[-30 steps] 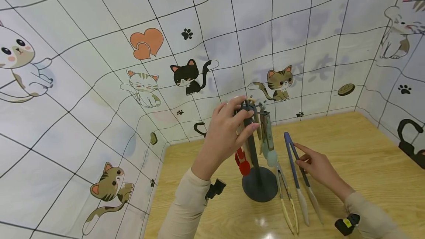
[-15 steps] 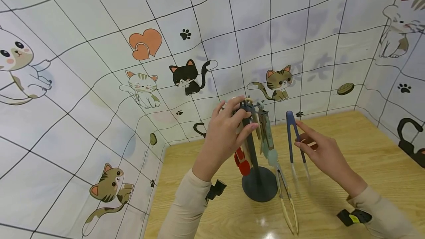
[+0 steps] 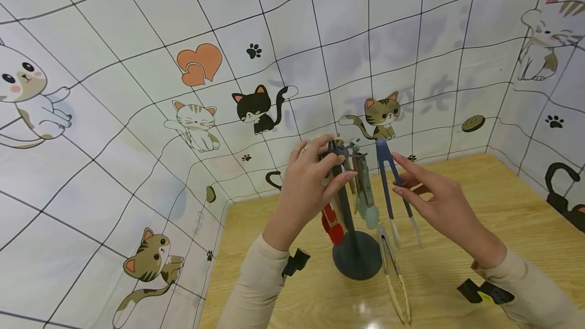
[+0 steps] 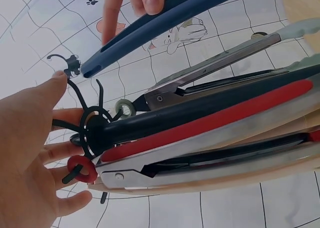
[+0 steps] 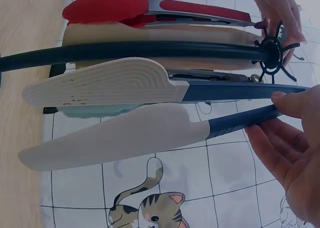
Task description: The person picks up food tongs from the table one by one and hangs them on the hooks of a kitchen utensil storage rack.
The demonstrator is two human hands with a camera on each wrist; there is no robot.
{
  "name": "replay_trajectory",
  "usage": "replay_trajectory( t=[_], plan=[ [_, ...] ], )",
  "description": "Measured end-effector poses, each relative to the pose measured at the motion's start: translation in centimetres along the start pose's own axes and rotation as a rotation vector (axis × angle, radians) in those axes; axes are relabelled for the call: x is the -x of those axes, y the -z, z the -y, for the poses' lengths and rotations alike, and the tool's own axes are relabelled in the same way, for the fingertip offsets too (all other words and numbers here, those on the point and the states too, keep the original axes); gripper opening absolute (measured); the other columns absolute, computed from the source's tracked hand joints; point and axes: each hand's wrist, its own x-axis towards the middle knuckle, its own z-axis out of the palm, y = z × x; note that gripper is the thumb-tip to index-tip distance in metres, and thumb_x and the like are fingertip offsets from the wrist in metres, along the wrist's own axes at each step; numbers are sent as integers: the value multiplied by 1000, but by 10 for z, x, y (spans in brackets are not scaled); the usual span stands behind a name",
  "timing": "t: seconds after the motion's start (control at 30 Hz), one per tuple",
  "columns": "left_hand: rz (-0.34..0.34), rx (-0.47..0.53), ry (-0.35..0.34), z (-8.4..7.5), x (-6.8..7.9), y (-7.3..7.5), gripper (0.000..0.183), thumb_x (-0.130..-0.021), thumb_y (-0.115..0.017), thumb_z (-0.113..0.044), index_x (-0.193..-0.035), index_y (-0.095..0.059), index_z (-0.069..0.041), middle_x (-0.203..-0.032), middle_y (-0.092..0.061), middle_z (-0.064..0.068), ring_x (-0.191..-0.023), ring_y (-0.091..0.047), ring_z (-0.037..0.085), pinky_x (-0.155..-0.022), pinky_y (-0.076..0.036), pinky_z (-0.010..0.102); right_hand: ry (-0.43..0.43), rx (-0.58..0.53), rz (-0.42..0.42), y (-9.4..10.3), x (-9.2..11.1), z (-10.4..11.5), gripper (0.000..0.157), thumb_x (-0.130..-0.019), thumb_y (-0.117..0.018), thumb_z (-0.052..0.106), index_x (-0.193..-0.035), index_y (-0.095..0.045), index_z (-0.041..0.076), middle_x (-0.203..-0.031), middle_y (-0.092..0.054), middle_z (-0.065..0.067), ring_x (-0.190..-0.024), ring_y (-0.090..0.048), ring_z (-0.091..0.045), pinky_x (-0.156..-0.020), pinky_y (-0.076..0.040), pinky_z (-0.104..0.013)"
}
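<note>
The right hand (image 3: 439, 202) pinches the blue tongs (image 3: 392, 192) by their arms, fingers curled round them, hinge end up and pale tips hanging down. A second ago those tongs lay flat on the wooden surface (image 3: 493, 227) beside the stand; half a second ago they were lifted upright; now the hinge end is level with the top of the utensil stand (image 3: 352, 217) and just beside its hooks. In the left wrist view the blue hinge end (image 4: 100, 65) is almost at one wire hook (image 4: 70, 64), not on it yet as far as I can tell.

The left hand (image 3: 311, 192) has stayed where it was, fingers and thumb curled about the stand's top ring, steadying the pole. Its fingers (image 4: 45, 103) touch the hook spokes in the wrist view.

Already hanging on the stand: red tongs (image 3: 332, 220), pale green tongs (image 3: 367, 202) and a wooden-looking utensil, packed close together along the pole. The right wrist view shows the blue tongs' pale tips (image 5: 110, 113) running alongside that bundle, near but apart.

One more pair, yellow-tipped tongs (image 3: 395, 283), lies on the surface in front of the stand's round base (image 3: 356, 263).

Judgement: lifting is done, and the tongs look about lined up to hang on the stand.
</note>
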Motion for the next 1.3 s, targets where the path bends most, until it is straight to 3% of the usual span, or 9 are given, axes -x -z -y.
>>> replay_trajectory(
  t=[0.53,0.97,1.3],
  plan=[
    [13,5,-19,6,-1,1,39,-92,-48,-53,-109,-69,-25,-138,-51,6,-116,-60,13,-113,-33,50,40,3,20,-5,-15,5,79,-76,-74,0,-144,-40,17,-87,-68,4,-71,-66,-6,-64,-48,-9],
    [31,1,-9,8,-2,3,39,-94,-47,-52,-113,-68,-25,-141,-48,4,-116,-60,12,-114,-30,50,26,30,41,-6,-23,3,80,-76,-74,2,-145,-39,20,-86,-68,6,-69,-64,-4,-64,-48,-8],
    [38,-31,-9,8,-3,3,38,-93,-49,-51,-114,-69,-26,-140,-50,4,-116,-60,12,-114,-30,51,42,-20,78,-14,-26,1,78,-77,-73,1,-145,-39,18,-85,-68,7,-70,-64,-3,-63,-51,-12]
  ],
)
